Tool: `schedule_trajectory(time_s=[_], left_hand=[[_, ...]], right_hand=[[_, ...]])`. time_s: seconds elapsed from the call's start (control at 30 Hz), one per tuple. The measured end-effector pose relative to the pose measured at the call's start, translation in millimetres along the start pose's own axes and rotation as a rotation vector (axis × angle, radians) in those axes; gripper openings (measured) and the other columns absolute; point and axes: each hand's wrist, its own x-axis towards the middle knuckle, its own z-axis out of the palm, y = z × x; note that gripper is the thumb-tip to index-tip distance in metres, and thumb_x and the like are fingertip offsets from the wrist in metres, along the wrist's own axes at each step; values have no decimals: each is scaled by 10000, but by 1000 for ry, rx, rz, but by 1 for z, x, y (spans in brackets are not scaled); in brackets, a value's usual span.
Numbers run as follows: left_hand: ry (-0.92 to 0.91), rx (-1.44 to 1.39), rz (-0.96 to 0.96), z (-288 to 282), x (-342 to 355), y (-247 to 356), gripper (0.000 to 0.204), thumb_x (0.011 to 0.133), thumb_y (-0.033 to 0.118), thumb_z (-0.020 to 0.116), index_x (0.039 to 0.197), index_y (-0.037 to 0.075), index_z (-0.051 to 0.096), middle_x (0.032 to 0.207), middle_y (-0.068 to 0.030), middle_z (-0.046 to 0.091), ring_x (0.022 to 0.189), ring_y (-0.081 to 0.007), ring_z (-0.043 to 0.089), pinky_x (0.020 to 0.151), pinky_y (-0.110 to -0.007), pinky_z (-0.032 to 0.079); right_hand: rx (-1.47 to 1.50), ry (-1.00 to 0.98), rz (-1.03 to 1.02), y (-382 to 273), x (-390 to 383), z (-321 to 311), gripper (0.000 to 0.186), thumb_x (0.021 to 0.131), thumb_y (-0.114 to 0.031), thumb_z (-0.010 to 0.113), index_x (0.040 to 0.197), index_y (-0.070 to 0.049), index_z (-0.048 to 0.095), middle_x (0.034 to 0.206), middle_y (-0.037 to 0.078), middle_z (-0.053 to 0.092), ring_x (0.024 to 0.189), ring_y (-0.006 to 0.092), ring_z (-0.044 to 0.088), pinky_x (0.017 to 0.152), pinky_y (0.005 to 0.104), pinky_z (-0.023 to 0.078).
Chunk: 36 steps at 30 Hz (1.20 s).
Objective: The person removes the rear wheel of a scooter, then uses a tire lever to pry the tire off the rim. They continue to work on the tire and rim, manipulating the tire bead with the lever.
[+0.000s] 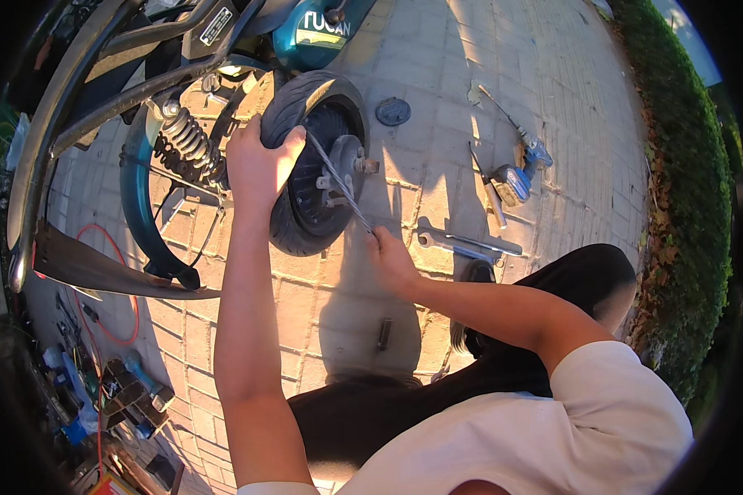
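Observation:
A black tyre on a small wheel stands upright on the paving in front of me. My left hand grips the tyre's upper left side, fingers over the tread and thumb toward the rim. In my right hand is the lower end of a slim silvery metal rod, pinched between the fingers. The rod slants up across the wheel face, its upper end at the rim near my left thumb. Beside the rod sits the grey hub with its axle sticking out to the right.
A partly dismantled scooter frame with a coil spring shock and teal fender fills the left. On the right lie a blue cordless drill, a screwdriver and wrenches. Tools and a red hose lie lower left; a hedge borders the right.

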Motion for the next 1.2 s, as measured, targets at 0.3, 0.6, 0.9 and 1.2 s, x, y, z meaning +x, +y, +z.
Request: schedule_trajectory(time_s=[0.3,0.6,0.9,1.2], left_hand=[[-253,72,100,-17,-51,18,1014,661,385,790,1512,145,294,1238,-255,517,1106,-441,527,961,-483,442],[-4,-20,124,0,-110,-3,1018,703,264,775,1530,113,200,1130,-240,492,1043,-413,547,858,-457,495],[-17,15,-2,-13,-123,10,902,644,236,745,1424,9,354,1125,-250,536,1062,-414,547,912,-459,473],[-179,68,142,-25,-56,44,833,611,291,753,1306,-91,499,1132,-311,625,1064,-418,617,934,-418,492]], right_hand=[[302,-49,313,-12,-7,-54,411,1027,-403,454,908,-22,555,671,-20,454,554,66,399,498,259,331],[389,-135,384,-101,-18,-217,314,1032,-345,467,882,-70,491,607,-45,331,467,58,249,429,254,199],[402,-83,132,-122,0,-245,332,1031,-353,474,858,-71,487,598,-53,315,464,50,225,418,246,185],[-627,-126,-271,-112,-8,-269,303,940,-187,580,1157,19,623,855,198,669,807,345,639,725,420,478]])
